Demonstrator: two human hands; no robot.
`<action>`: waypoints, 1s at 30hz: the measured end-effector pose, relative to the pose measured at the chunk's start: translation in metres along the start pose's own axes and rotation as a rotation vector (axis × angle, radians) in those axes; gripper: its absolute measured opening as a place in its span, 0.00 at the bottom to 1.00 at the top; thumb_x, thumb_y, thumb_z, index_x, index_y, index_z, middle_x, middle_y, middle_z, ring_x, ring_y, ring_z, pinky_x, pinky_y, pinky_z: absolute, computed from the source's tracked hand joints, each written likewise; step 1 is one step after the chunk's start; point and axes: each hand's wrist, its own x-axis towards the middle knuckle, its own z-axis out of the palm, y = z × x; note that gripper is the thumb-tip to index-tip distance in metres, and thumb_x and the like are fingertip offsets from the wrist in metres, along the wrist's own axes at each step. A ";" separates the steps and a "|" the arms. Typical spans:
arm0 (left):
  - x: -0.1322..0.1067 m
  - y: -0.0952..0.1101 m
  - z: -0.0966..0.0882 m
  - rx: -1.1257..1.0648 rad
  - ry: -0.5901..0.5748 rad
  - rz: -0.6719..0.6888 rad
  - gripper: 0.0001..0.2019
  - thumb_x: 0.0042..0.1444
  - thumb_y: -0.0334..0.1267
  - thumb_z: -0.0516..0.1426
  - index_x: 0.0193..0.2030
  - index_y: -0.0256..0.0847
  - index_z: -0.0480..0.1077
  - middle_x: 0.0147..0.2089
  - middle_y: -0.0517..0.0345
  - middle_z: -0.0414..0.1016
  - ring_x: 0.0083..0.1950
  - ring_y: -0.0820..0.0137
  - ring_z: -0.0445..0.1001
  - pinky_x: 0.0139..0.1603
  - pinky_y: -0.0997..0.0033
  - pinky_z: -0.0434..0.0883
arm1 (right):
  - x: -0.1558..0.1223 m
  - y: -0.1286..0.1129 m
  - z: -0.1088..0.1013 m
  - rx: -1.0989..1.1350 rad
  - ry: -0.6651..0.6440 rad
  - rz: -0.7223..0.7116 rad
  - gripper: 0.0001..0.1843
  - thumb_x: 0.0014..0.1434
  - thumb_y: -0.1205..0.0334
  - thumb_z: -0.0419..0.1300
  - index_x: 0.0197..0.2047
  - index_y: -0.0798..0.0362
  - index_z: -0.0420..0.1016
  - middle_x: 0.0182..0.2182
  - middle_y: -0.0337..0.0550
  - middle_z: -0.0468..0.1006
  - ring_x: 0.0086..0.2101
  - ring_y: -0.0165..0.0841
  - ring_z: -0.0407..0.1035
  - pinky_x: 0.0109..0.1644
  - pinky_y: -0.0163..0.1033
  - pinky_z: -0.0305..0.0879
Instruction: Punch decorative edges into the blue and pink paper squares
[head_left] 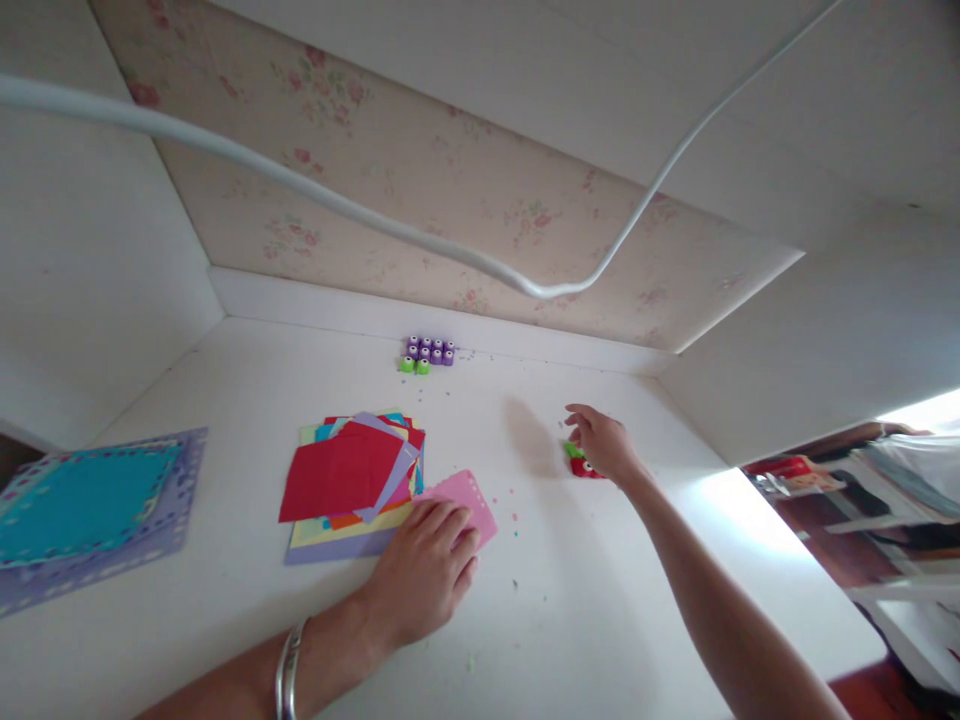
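Observation:
My left hand lies flat with fingers stretched on a pink paper sheet with punched holes along one edge. The sheet lies beside a stack of coloured papers topped by a red sheet. My right hand reaches out to the right, fingers curled over a small red and green craft punch on the white desk. Whether the fingers grip the punch is unclear. A cluster of small purple and green punches stands near the back wall.
A teal sheet on a purple sheet with punched borders lies at the left edge. Paper confetti dots the desk around the pink sheet. A white cable hangs across the view. Floral wallpaper backs the alcove; shelves show at the far right.

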 end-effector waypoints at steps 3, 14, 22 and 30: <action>-0.001 0.000 0.000 0.004 0.012 -0.001 0.10 0.63 0.39 0.52 0.49 0.42 0.70 0.52 0.53 0.72 0.56 0.60 0.66 0.61 0.51 0.60 | 0.007 -0.037 0.025 0.080 -0.061 -0.195 0.25 0.56 0.76 0.47 0.50 0.50 0.75 0.46 0.42 0.80 0.43 0.32 0.75 0.49 0.36 0.68; -0.002 -0.004 -0.002 -0.036 0.013 0.005 0.10 0.63 0.40 0.53 0.49 0.43 0.69 0.51 0.53 0.72 0.55 0.59 0.67 0.60 0.52 0.60 | 0.083 -0.170 0.092 -0.080 -0.207 -0.493 0.19 0.67 0.61 0.48 0.57 0.52 0.72 0.53 0.47 0.76 0.50 0.37 0.71 0.56 0.40 0.63; -0.002 -0.009 -0.002 -0.045 0.066 0.008 0.10 0.62 0.36 0.52 0.48 0.41 0.70 0.53 0.51 0.70 0.54 0.59 0.67 0.59 0.52 0.62 | 0.125 -0.208 0.105 -0.177 -0.273 -0.568 0.17 0.65 0.65 0.53 0.55 0.55 0.73 0.54 0.52 0.74 0.54 0.41 0.66 0.57 0.41 0.59; 0.006 -0.029 -0.013 0.097 0.142 -0.280 0.24 0.61 0.51 0.53 0.57 0.36 0.66 0.56 0.41 0.69 0.57 0.51 0.64 0.54 0.48 0.61 | 0.098 -0.182 0.087 -0.158 -0.306 -0.497 0.11 0.64 0.61 0.56 0.47 0.53 0.75 0.44 0.50 0.79 0.46 0.40 0.73 0.50 0.41 0.65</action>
